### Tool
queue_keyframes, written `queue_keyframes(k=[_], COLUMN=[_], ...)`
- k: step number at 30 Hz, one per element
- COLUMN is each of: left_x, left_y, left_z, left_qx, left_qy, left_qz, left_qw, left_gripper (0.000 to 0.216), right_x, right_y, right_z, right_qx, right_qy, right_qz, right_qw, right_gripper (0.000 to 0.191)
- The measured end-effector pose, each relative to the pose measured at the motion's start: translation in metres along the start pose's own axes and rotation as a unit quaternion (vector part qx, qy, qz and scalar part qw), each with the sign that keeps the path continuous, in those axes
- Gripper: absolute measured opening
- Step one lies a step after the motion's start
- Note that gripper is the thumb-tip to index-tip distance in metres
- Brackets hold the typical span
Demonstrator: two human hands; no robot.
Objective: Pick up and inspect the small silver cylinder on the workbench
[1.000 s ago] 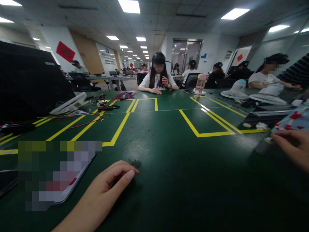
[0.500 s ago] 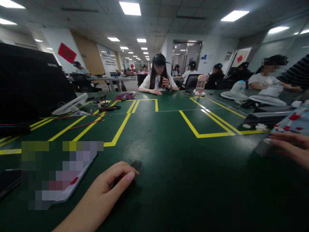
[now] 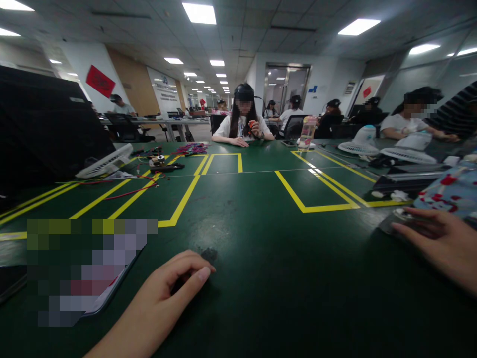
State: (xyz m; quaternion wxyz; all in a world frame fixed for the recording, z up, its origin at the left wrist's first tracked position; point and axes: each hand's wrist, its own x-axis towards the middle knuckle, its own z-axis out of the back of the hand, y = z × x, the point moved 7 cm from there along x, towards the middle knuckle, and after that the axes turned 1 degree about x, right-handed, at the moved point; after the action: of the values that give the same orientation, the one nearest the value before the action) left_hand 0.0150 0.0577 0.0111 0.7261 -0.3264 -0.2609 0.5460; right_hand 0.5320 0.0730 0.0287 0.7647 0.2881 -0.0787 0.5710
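Right grip (image 3: pixel 441 244) slid inward onto dark flat object (image 3: pixel 387 227); left grip (image 3: pixel 173 291) unmoved.

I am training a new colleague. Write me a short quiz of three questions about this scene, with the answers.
1. True or false: the left hand rests on the green table.
2. Which colour are the lines marked on the table? A red, B yellow, C white.
3. Fill in: the right hand lies next to a blue cloth with ___ patches.
Key: 1 true; 2 B; 3 red.
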Motion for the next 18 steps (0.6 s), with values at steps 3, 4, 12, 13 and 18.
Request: queue_keyframes(k=[3, 4, 12, 13, 18], left_x=[0.001, 0.001, 0.000, -0.001, 0.003], left_y=[0.000, -0.001, -0.001, 0.000, -0.007], left_z=[-0.002, -0.002, 0.003, 0.003, -0.005], left_qx=[0.001, 0.001, 0.000, -0.001, 0.009], left_qy=[0.000, 0.000, -0.007, -0.006, -0.019], left_qz=[-0.003, -0.005, 0.001, -0.001, -0.008], left_qw=[1.000, 1.000, 1.000, 1.000, 1.000], left_gripper=[0.025, 0.025, 0.023, 0.023, 0.018], right_x=[-0.026, -0.038, -0.112, -0.114, -0.116], right_y=[0.081, 0.112, 0.270, 0.274, 0.269], right_z=[-0.014, -0.020, -0.050, -0.052, -0.064], right_qx=[0.159, 0.212, 0.379, 0.384, 0.408], right_qy=[0.052, 0.074, 0.248, 0.256, 0.300], right_qz=[0.096, 0.147, 0.327, 0.329, 0.279], right_qw=[0.981, 0.963, 0.830, 0.824, 0.816], right_gripper=[0.043, 0.042, 0.030, 0.030, 0.051])
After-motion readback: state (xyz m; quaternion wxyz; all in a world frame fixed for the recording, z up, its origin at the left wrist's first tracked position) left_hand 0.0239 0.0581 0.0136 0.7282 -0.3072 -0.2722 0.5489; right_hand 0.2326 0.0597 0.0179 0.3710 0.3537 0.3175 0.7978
